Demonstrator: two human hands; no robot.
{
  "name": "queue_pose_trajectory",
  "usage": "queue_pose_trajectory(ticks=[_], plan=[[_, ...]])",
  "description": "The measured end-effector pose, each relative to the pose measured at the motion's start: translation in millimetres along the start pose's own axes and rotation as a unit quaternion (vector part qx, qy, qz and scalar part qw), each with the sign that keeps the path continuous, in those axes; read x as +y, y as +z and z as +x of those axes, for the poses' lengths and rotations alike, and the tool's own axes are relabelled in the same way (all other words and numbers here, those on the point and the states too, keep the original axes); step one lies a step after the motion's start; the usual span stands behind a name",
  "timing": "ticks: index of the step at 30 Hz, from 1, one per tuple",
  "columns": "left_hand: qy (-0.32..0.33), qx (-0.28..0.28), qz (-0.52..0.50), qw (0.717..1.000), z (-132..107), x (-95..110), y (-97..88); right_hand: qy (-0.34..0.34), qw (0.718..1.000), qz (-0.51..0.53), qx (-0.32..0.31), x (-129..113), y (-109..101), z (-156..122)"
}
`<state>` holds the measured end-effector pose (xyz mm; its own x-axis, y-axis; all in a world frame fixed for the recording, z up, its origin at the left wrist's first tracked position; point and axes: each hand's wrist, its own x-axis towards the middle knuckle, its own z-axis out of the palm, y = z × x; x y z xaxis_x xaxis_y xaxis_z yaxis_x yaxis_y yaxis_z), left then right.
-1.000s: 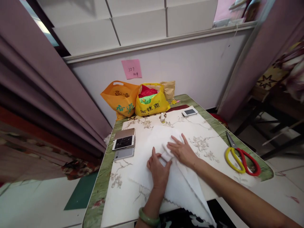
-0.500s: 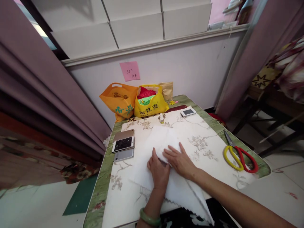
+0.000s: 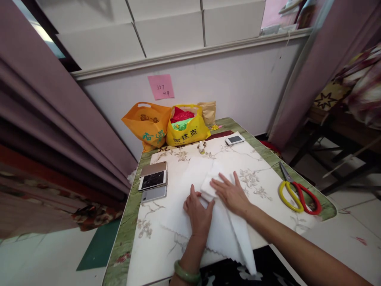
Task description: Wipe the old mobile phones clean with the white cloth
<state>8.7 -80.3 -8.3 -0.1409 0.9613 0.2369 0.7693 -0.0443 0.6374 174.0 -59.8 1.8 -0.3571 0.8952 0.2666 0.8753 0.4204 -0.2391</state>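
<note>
Cloth (image 3: 218, 234) under both hands (image 3: 199, 214) (image 3: 232, 195), "357" on pink note (image 3: 161, 87)

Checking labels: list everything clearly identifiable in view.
Table: 1, green-edged, centre
Cloth: 1, white, on table
Phones: 3, gold, white, silver, table's left
Fourth phone: 1, white, far right
Scissors: 1, yellow, red handles, right edge
Bags: 2, orange, yellow, far end
Packet: 1, tan, beside yellow bag
Ornament: 1, whitish, before bags
Note: 1, pink, wall
Panels: several, white, above wall
Curtains: 2, mauve, both sides
Bangle: 1, green, left wrist
Left hand: 1, bare, on cloth
Right hand: 1, bare, on cloth
</note>
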Motion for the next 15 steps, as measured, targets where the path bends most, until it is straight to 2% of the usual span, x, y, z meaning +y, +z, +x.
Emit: queue_pose_trajectory(ticks=[2,3,8,9,13,15], plan=[[0.002,0.001,-0.002,1.0,0.1,0.3,-0.2,0.064,0.998,-0.017,0.021,3.2,-1.0,2.1],[0.002,0.002,-0.002,1.0,0.2,0.3,-0.2,0.073,0.997,-0.023,0.028,2.9,-0.9,2.5],[0.009,0.005,0.007,1.0,0.6,-1.5,1.0,-0.063,0.998,0.0,0.003,-4.0,1.2,-2.5],[0.011,0.005,0.007,1.0,0.5,-1.6,1.2,-0.057,0.998,0.001,0.005,-2.8,1.0,-2.8],[0.017,0.009,0.005,1.0,0.1,-1.1,1.0,0.063,0.997,-0.03,0.041,1.1,0.4,1.1],[0.015,0.008,0.008,1.0,0.1,-1.0,0.9,0.046,0.998,-0.033,0.036,-3.5,1.5,0.9]])
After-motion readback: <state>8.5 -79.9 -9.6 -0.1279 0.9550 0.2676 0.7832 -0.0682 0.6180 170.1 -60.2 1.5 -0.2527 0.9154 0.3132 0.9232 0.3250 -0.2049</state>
